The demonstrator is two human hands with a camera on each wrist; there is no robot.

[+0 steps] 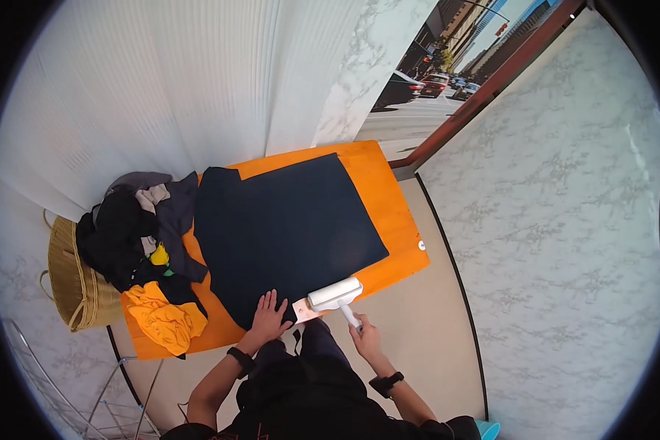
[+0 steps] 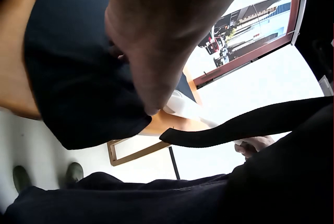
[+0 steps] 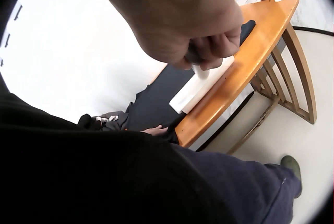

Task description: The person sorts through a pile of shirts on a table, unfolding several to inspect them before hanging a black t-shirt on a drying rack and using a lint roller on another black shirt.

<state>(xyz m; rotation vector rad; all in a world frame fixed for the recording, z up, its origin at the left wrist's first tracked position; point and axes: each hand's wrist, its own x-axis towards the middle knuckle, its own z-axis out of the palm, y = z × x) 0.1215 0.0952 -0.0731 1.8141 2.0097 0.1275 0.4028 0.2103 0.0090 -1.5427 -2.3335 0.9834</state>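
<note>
A dark navy garment (image 1: 293, 227) lies spread flat over the orange table (image 1: 396, 220). The left hand (image 1: 269, 317) rests on its near edge with fingers extended; in the left wrist view that hand (image 2: 156, 41) lies over the dark cloth (image 2: 78, 78). The right hand (image 1: 367, 339) grips the handle of a white lint roller (image 1: 335, 293), whose roller lies at the garment's near right edge. In the right wrist view the right hand (image 3: 193, 26) has its fingers curled round the handle, with the white roller (image 3: 201, 86) along the table edge.
A heap of dark clothes (image 1: 136, 220) and an orange cloth (image 1: 165, 319) lie on the table's left end. Beside it stands a wicker basket (image 1: 73, 275); a metal rack (image 1: 106, 396) is at lower left. Walls and a curtain (image 1: 183, 81) stand behind.
</note>
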